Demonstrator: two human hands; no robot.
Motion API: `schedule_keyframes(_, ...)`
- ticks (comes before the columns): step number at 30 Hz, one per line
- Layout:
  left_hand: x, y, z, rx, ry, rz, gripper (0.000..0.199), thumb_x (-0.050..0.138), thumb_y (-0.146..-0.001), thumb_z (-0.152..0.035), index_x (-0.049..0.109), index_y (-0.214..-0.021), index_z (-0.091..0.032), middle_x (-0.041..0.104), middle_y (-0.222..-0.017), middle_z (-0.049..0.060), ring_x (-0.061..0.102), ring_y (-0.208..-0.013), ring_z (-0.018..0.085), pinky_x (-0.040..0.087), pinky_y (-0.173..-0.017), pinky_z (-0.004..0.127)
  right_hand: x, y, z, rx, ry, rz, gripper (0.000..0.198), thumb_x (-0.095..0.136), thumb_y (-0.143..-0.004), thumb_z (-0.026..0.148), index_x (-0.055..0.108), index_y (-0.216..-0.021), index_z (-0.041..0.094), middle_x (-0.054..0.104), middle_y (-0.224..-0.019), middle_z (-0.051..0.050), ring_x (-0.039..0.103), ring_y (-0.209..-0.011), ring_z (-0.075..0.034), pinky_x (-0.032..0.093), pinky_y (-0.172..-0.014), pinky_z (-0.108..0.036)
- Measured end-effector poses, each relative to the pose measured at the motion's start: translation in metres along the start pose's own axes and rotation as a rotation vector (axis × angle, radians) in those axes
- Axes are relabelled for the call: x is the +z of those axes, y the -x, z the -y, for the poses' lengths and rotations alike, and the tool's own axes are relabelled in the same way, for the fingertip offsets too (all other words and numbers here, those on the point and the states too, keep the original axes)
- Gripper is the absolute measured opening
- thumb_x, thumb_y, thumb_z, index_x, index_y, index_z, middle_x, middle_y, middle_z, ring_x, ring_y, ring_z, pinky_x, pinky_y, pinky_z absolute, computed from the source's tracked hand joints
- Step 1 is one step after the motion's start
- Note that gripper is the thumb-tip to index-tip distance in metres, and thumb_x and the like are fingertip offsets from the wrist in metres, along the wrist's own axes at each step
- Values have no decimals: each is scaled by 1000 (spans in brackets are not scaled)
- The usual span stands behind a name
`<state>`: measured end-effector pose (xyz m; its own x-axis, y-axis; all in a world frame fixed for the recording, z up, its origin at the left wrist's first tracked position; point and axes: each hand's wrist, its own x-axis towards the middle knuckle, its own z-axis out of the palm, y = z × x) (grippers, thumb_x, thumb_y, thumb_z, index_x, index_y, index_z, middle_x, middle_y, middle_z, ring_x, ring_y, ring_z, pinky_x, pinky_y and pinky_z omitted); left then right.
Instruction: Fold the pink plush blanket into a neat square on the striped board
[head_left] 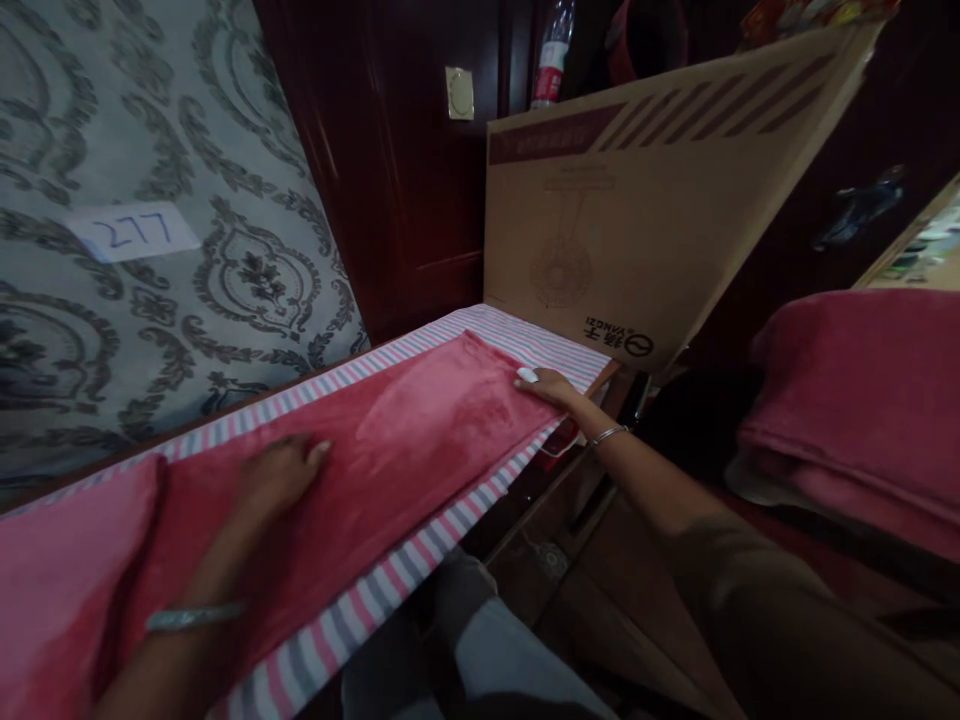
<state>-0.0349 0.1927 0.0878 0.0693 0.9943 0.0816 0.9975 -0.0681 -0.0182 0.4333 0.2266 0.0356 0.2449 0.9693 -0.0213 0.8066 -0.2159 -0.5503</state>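
Where the right hand (547, 388) meets its far end, one long strip of red plush fabric (420, 430) lies spread out, running back beneath the left hand (281, 475). The right hand's thumb and fingers lie near together at the fabric's edge, though I cannot tell whether they pinch it; the left rests on top, blurred, fingers half curled, and its hold cannot be told either. Each wrist bears one ornament: a wide pale band (195, 617) on the left, a thin silver-coloured bangle (611, 435) on the right. To the left of the left hand rises one paler pink plush fold (60, 560). Under the strip, one pink, grey and white striped cloth (420, 552) shows along both long sides. Beyond the right hand stands one large brown cardboard box (645, 200), one clear bottle with a red-and-white label (551, 60) behind its top edge. Well to that hand's right sits one pinkish-red plush bundle (862, 390). Beyond the left hand, one white paper slip marked 277 (139, 232) is on grey patterned wallpaper (247, 100).
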Motion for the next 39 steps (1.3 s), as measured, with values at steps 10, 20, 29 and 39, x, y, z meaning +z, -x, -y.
schedule_keyframes(10,52,105,-37,114,-63,9,60,39,-95,-43,35,-151,-25,22,-162,10,17,-150,33,18,-116,63,11,3,-9,-14,204,-87,33,59,-91,43,69,-107,16,72,-107,-11,65,-93,-21,37,-64,-25)
schedule_keyframes(20,58,100,-32,116,-79,-21,62,41,-93,-46,36,-151,-27,22,-162,8,20,-149,32,17,-117,60,19,15,-14,-33,116,-236,41,56,-92,45,64,-123,19,72,-112,-9,65,-100,-25,44,-74,-26)
schedule_keyframes(29,59,98,-31,106,-91,-9,62,40,-92,-45,36,-151,-26,22,-162,8,21,-149,32,17,-116,61,21,41,-16,-545,472,-201,53,38,-101,36,36,-152,24,28,-161,-6,13,-150,-30,8,-118,-59)
schedule_keyframes(39,62,97,-29,115,-76,-27,61,39,-91,-43,38,-150,-25,23,-162,8,21,-149,32,18,-116,60,22,31,-26,-444,453,25,53,30,-101,54,38,-150,38,22,-163,0,17,-149,-35,24,-113,-61)
